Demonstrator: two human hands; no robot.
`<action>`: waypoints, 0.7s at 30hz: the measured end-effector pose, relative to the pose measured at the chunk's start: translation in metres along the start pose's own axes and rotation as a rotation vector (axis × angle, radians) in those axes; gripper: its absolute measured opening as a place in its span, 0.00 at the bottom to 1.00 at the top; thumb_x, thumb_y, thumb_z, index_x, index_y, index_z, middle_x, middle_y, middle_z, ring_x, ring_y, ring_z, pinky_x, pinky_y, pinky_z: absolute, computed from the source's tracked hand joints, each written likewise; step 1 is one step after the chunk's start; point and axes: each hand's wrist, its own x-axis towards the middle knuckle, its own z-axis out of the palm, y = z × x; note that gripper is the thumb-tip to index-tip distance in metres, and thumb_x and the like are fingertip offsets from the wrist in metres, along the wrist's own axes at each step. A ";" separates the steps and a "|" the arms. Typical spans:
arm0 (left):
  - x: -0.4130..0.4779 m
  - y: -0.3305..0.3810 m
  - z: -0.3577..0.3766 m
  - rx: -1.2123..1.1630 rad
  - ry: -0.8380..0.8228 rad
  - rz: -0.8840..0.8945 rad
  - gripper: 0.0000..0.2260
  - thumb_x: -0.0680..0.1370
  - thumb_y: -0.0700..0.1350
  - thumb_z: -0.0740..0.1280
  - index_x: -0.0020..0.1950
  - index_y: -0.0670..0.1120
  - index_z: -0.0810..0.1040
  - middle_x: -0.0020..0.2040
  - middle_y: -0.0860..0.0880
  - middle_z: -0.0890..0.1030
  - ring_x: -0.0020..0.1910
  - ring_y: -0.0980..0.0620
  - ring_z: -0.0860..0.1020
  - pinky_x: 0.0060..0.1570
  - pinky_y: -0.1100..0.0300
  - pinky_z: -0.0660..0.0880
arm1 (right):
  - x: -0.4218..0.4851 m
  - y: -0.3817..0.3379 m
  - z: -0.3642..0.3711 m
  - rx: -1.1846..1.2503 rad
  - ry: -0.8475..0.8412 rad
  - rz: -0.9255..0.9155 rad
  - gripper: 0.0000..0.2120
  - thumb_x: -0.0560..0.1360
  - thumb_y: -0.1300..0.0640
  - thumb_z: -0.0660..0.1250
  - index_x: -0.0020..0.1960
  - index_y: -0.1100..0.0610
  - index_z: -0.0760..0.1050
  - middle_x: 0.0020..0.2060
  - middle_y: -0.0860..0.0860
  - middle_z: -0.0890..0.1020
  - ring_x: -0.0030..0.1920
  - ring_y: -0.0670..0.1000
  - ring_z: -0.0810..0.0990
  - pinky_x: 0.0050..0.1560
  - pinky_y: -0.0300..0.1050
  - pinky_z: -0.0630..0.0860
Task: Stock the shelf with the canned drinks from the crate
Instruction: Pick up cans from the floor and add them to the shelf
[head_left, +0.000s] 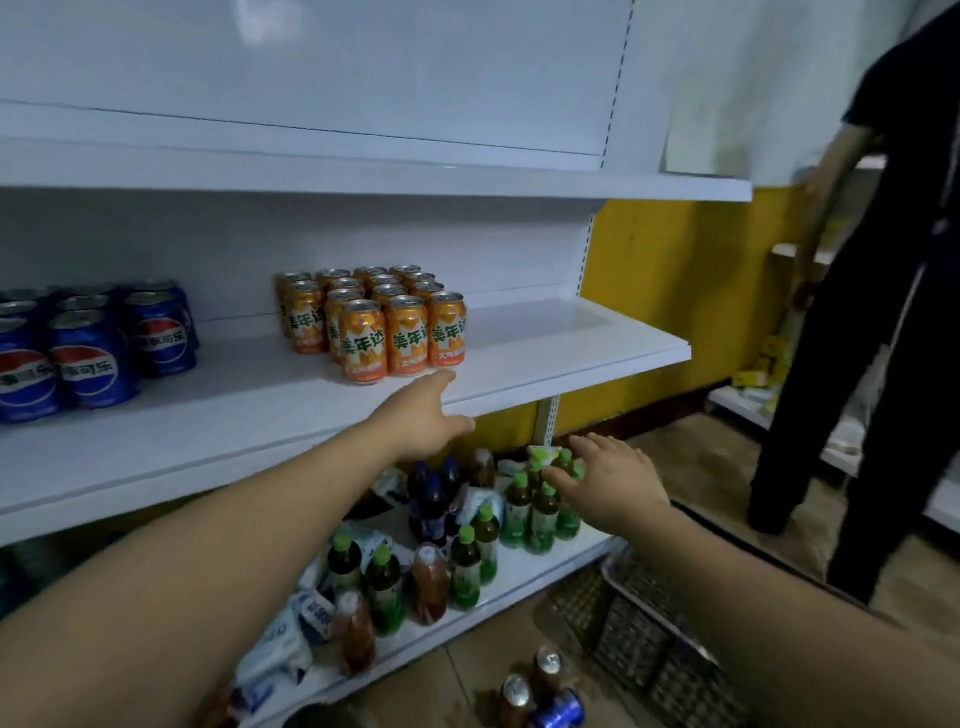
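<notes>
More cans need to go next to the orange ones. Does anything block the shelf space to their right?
Nothing visible does: the middle shelf right of the orange cans shows bare white board. The left hand only reaches over the front edge before them.

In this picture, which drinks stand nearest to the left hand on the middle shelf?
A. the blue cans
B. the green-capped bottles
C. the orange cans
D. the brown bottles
C: the left hand, empty, reaches to the front of the middle shelf just before the orange cans; the blue cans stand far to its left, and the bottles are on the lower shelf.
</notes>
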 end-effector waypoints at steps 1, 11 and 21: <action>-0.005 0.011 0.014 0.009 -0.042 0.018 0.35 0.76 0.54 0.69 0.77 0.49 0.57 0.77 0.47 0.60 0.74 0.47 0.62 0.69 0.56 0.61 | -0.012 0.014 -0.003 -0.009 -0.010 0.047 0.36 0.76 0.31 0.51 0.77 0.50 0.58 0.76 0.50 0.62 0.75 0.53 0.60 0.74 0.55 0.56; -0.057 0.049 0.177 0.092 -0.542 0.167 0.33 0.77 0.54 0.66 0.77 0.47 0.57 0.77 0.48 0.59 0.73 0.48 0.62 0.68 0.56 0.63 | -0.077 0.119 0.023 0.119 -0.156 0.414 0.35 0.76 0.30 0.54 0.72 0.52 0.65 0.65 0.54 0.75 0.58 0.56 0.76 0.57 0.52 0.76; -0.051 -0.024 0.266 0.016 -0.792 -0.016 0.24 0.76 0.46 0.70 0.70 0.48 0.69 0.65 0.52 0.72 0.65 0.51 0.71 0.61 0.65 0.67 | -0.053 0.146 0.141 0.188 -0.350 0.467 0.37 0.77 0.32 0.55 0.77 0.56 0.58 0.72 0.56 0.68 0.70 0.57 0.69 0.66 0.48 0.69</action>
